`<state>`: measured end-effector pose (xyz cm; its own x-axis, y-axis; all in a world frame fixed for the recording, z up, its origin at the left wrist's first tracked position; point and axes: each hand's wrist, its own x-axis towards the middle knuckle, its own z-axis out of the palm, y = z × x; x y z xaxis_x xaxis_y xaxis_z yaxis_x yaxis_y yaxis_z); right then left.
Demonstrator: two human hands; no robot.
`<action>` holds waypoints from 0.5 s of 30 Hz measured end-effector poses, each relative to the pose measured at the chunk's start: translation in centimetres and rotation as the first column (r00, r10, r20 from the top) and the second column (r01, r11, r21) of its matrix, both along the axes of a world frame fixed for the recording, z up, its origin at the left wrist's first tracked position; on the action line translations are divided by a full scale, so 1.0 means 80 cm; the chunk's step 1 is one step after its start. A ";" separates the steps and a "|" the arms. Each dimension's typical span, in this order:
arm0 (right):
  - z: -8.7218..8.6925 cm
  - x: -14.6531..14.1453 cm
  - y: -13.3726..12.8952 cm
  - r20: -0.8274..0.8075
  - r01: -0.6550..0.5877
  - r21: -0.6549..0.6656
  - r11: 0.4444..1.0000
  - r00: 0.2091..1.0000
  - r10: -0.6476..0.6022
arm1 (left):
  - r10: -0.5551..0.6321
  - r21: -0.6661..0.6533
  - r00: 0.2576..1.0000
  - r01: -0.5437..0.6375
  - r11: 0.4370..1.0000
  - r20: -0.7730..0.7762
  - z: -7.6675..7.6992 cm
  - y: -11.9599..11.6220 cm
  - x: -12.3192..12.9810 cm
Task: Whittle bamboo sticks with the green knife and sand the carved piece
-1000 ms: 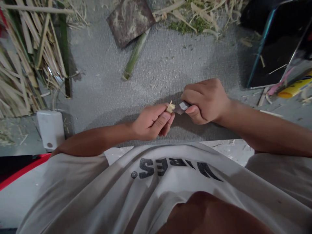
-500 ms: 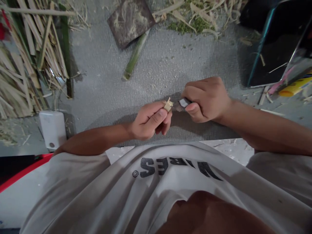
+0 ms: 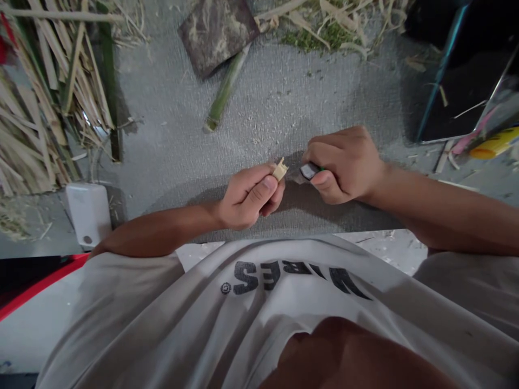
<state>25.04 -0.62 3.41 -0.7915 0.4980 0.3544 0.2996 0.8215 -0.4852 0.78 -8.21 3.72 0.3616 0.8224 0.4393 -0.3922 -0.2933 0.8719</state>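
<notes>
Near the table's front edge, my left hand (image 3: pixel 250 198) is closed around a small pale piece of wood (image 3: pixel 280 170), whose splintered end sticks up past the thumb. To its right, my right hand (image 3: pixel 346 165) is wrapped round a small tool with a grey, flat end (image 3: pixel 309 171); the rest of the tool is hidden by the fingers. A narrow gap parts the tool from the wood. Farther back, a green stalk (image 3: pixel 225 94) lies partly under a dark square block (image 3: pixel 219 35).
Cut strips (image 3: pixel 77 70) are piled at the left, with a white box-like object (image 3: pixel 88 213) below them. Curled shavings (image 3: pixel 344 21) lie at the back. On the right are a dark glossy device (image 3: pixel 466 75) and a yellow tube (image 3: pixel 494 143).
The gap between the wood and the tool has grown slightly. My left hand has tucked its lower fingers in, and the tool has shifted slightly right. Both hands keep their hold.
</notes>
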 end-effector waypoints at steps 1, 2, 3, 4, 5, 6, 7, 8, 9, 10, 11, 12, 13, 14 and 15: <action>-0.001 0.000 -0.001 0.015 -0.003 -0.015 1.000 1.000 0.003 | 0.000 0.005 1.000 0.000 1.000 -0.002 0.000 0.001 0.000; -0.001 0.000 -0.001 0.021 -0.005 -0.023 1.000 1.000 0.006 | -0.001 0.009 1.000 0.001 1.000 -0.001 0.000 0.001 0.000; -0.001 -0.001 -0.001 0.007 -0.006 -0.018 1.000 1.000 0.006 | -0.007 0.015 1.000 0.007 1.000 0.000 -0.001 0.001 0.000; -0.001 -0.001 -0.001 -0.019 -0.007 -0.005 1.000 1.000 0.007 | -0.006 0.018 1.000 0.006 1.000 0.005 -0.001 0.001 0.000; -0.001 -0.002 -0.001 -0.048 -0.006 0.014 1.000 0.999 0.007 | 0.000 0.016 1.000 0.000 1.000 0.007 -0.001 0.000 0.001; -0.001 -0.002 -0.001 -0.062 -0.003 0.030 1.000 0.998 0.005 | 0.012 0.009 1.000 -0.012 1.000 0.007 -0.002 -0.001 0.001; 0.000 -0.002 -0.001 -0.051 0.003 0.035 0.999 0.999 -0.002 | 0.022 0.003 1.000 -0.022 1.000 0.004 -0.002 -0.002 0.001; 0.001 -0.003 -0.002 -0.022 0.011 0.029 1.000 1.000 -0.010 | 0.030 -0.003 1.000 -0.030 1.000 -0.001 -0.002 -0.003 0.002; 0.002 -0.003 -0.002 0.008 0.016 0.020 1.000 1.000 -0.017 | 0.038 -0.007 0.999 -0.038 0.999 -0.006 -0.002 -0.003 0.001; 0.003 -0.002 -0.003 0.031 0.018 0.009 1.000 0.999 -0.018 | 0.036 -0.010 0.999 -0.036 0.999 -0.016 -0.002 -0.004 0.001; 0.004 -0.002 -0.003 0.031 0.015 0.003 1.000 0.999 -0.015 | 0.021 -0.009 0.999 -0.022 1.000 -0.029 -0.002 -0.004 0.000; 0.005 -0.002 -0.004 0.024 0.008 0.000 1.000 1.000 -0.008 | 0.010 -0.011 0.999 -0.010 1.000 -0.043 -0.003 -0.004 0.000; 0.006 -0.001 -0.004 0.016 0.002 -0.001 1.000 1.000 -0.002 | 0.000 -0.016 0.998 -0.001 1.000 -0.059 -0.004 -0.004 -0.002; 0.007 -0.001 -0.004 0.016 -0.001 -0.004 1.000 1.000 0.001 | -0.008 -0.023 0.997 0.006 1.000 -0.073 -0.006 -0.004 -0.003; 0.007 -0.001 -0.004 0.021 -0.002 -0.005 1.000 1.000 0.002 | -0.018 -0.032 0.996 0.015 0.999 -0.084 -0.008 -0.004 -0.004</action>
<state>25.00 -0.98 4.01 -0.7999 0.4983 0.3346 0.3084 0.8195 -0.4830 0.48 -8.56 3.08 0.4101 0.8288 0.3807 -0.3213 -0.2594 0.9108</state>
